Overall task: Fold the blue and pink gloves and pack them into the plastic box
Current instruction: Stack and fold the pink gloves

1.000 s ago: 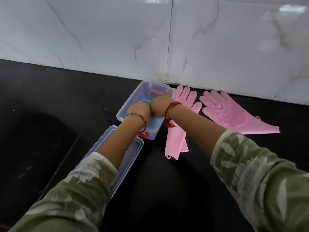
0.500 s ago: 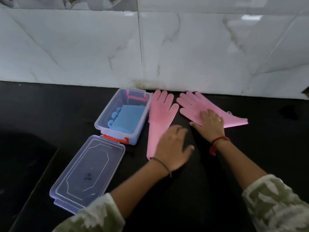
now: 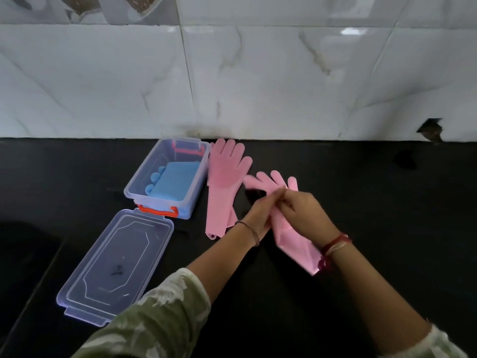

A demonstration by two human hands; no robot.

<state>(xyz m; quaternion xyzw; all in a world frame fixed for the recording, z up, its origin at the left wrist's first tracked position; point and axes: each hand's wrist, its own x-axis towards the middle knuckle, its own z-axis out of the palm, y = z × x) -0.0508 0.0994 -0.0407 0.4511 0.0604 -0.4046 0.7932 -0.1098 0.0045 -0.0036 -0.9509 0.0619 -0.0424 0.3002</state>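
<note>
A clear plastic box (image 3: 144,177) with red clasps stands on the black counter, and folded blue gloves (image 3: 175,180) lie inside it. One pink glove (image 3: 222,187) lies flat just right of the box, fingers toward the wall. My left hand (image 3: 260,213) and my right hand (image 3: 304,213) both grip a second pink glove (image 3: 296,241), lifted off the counter in the middle. Its fingers stick out beyond my hands and its cuff hangs toward my right wrist.
The box's clear lid (image 3: 116,264) lies open side up, in front of the box at the lower left. A white marble-tiled wall (image 3: 258,81) closes the back of the counter (image 3: 387,202). A dark gap shows at the far left edge.
Both hands left the box with the blue gloves in it, moved right to the second pink glove, took hold of it and raised it toward me.
</note>
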